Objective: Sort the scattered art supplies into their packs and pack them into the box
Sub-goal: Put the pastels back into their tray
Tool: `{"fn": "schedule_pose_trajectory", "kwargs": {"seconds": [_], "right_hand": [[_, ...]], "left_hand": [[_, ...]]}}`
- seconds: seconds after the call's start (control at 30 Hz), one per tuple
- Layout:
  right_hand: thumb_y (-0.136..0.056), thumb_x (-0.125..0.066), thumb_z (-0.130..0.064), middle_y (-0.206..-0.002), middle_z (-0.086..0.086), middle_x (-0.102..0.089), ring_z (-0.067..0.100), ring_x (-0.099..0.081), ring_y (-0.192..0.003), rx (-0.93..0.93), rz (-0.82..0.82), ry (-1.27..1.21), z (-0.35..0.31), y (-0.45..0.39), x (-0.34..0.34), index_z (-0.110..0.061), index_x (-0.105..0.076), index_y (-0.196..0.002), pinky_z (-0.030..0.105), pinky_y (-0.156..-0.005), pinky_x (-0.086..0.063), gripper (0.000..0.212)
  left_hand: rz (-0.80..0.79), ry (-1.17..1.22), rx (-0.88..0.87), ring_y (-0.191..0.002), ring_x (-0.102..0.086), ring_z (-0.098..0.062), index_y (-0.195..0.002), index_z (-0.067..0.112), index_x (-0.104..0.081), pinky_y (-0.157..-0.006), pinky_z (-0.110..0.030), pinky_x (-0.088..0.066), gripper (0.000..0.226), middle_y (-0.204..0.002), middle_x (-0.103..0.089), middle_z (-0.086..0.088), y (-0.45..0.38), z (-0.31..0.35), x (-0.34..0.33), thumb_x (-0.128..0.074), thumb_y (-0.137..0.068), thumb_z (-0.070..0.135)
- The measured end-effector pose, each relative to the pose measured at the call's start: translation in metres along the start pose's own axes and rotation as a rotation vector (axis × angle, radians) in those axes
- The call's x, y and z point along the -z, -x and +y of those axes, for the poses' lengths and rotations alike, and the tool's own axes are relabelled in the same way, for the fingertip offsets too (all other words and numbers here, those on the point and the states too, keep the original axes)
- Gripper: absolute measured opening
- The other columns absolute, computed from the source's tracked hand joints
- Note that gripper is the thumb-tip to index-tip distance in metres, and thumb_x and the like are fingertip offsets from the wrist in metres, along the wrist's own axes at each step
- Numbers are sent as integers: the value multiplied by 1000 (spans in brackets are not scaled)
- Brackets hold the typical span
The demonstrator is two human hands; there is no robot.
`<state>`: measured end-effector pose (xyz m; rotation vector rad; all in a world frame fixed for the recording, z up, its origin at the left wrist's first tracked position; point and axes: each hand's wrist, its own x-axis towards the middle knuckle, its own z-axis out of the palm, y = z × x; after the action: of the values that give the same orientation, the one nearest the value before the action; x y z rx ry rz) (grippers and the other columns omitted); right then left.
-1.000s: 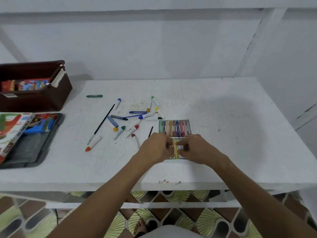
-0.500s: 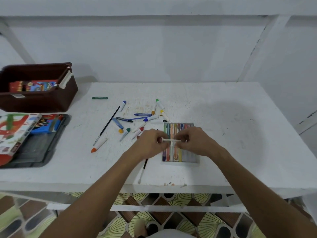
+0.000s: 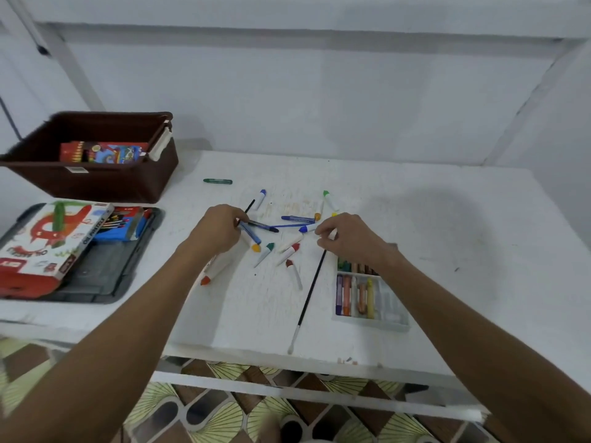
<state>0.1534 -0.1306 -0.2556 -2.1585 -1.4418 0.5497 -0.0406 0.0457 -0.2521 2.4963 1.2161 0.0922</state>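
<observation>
Crayons and markers lie scattered mid-table, among them a blue crayon [image 3: 251, 234], a dark pen [image 3: 263, 226] and a red-tipped marker [image 3: 289, 251]. My left hand [image 3: 217, 230] pinches the near end of the blue crayon, beside a thin black brush [image 3: 250, 206]. On the other side of the pile, my right hand [image 3: 347, 235] pinches a short white stick [image 3: 332, 233]. The clear pastel tray [image 3: 391, 314], partly filled with colored sticks, lies near the front edge below my right wrist. A brown box [image 3: 96, 183] at the back left holds a colorful pack [image 3: 105, 152].
A long black paintbrush [image 3: 308, 298] lies left of the pastel tray. A green crayon [image 3: 217, 181] lies alone toward the back. At the left, an oil pastels carton [image 3: 48, 244] rests on a grey case [image 3: 108, 276] holding blue items. An orange-tipped marker [image 3: 209, 275] lies by my left forearm.
Both hands left the pastel tray and moved back to the scattered pile. The white stick held between both hands is now in my right hand only. The view tilted left and up.
</observation>
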Motion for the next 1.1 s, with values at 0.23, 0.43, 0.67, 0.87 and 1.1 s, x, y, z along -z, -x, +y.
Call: {"fn": "schedule_pose_trajectory", "kwargs": {"seconds": [0.23, 0.43, 0.67, 0.87, 1.1], "right_hand": [[-86, -66, -17, -104, 6, -68, 13, -62, -90, 66, -49, 4, -19, -39, -23, -8, -71, -103, 15, -78, -44, 20], [-88, -65, -21, -115, 9, -65, 21, -59, -106, 119, -90, 72, -50, -79, -51, -4, -66, -114, 26, -92, -45, 32], [-84, -63, -23, -94, 13, -69, 21, -62, -81, 25, -105, 221, -68, -103, -78, -2, -70, -99, 29, -74, -52, 26], [-80, -67, -16, -97, 9, -67, 20, -62, -86, 57, -96, 129, -67, -100, -72, -5, -71, -99, 28, -75, -51, 23], [-79, -69, -10, -84, 4, -69, 6, -60, -68, 23, 126, -352, -74, -85, -44, -6, -71, -94, 4, -58, -43, 16]], "left_hand": [[-85, -81, -106, -97, -57, -22, -120, 20, -67, -77, -20, -36, 32, -115, -61, -7, -17, -10, -8, -54, -93, 7], [-114, -182, -147, -86, -53, -21, -110, 21, -70, -73, -24, -40, 23, -97, -51, -4, -26, -22, -6, -57, -93, 12], [-150, -285, -162, -82, -53, -20, -113, 27, -67, -75, -29, -50, 29, -95, -42, 0, -26, -25, -3, -61, -90, 10], [-61, -291, -159, -84, -55, -22, -105, 16, -69, -73, -32, -49, 17, -95, -48, -2, -26, -30, 7, -63, -90, 13], [88, -319, -69, -84, -57, -24, -101, 13, -67, -61, -31, -40, 16, -96, -56, -6, -10, -16, 26, -59, -89, 8]]}}
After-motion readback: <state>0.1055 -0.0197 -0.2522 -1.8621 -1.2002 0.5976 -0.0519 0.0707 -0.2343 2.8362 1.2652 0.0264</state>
